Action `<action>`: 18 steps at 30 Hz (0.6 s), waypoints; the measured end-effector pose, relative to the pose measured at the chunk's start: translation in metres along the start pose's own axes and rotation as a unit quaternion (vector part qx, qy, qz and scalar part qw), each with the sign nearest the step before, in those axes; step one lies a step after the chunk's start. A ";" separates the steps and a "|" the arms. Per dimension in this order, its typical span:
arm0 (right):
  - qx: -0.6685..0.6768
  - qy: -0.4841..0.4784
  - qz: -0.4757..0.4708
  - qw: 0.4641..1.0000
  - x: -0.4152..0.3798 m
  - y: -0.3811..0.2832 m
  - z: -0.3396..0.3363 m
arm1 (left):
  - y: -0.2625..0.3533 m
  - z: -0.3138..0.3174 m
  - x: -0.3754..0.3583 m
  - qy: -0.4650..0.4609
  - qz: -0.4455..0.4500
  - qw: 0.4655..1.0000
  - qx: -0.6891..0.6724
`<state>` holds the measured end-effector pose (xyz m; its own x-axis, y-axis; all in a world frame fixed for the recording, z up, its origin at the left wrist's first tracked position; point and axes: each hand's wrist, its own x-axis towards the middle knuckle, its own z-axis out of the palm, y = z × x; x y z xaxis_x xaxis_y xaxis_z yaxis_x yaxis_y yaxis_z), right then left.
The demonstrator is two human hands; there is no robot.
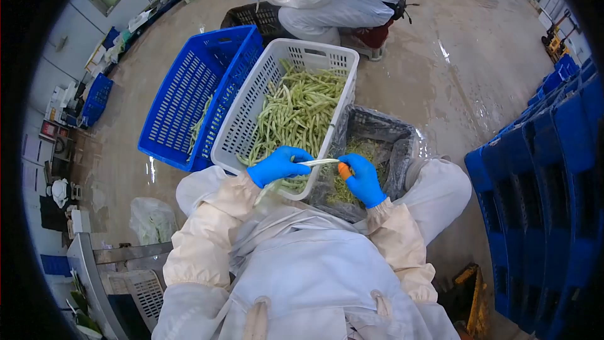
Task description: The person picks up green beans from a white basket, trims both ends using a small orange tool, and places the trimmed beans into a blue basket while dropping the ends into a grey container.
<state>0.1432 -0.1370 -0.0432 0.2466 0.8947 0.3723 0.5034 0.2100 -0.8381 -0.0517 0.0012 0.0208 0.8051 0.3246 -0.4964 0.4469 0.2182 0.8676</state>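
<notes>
My left hand (280, 165), in a blue glove, is closed around a few long pale green beans, their ends trailing below the palm. One bean (323, 162) stretches across to my right hand (363, 180), also blue-gloved, whose fingers pinch its far end. At those fingertips sits a small orange piece (344, 170); I cannot tell if it is a finger cover or a tool's handle. Beneath my left hand stands a white slotted crate (225, 145) heaped with green beans (296, 110). Under my right hand, a crate lined with dark plastic (402, 127) holds green trimmings (362, 151).
A blue slotted crate (182, 88) with some beans stands left of the white one. Ahead, a co-worker (340, 0) in white sits by a dark crate (242, 17). Blue pallets (541, 195) are stacked on my right. A clear plastic bag (153, 220) lies at left.
</notes>
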 end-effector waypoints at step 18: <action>0.355 0.120 0.320 0.870 -0.006 0.028 0.011 | 0.041 -0.130 -0.072 0.552 0.338 0.751 -0.133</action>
<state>0.1466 -0.1321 -0.0738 0.4970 0.8275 -0.2612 -0.4190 -0.0347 -0.9073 -0.1418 0.1060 0.0880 -0.0659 0.9767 0.2042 -0.1298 -0.2113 0.9688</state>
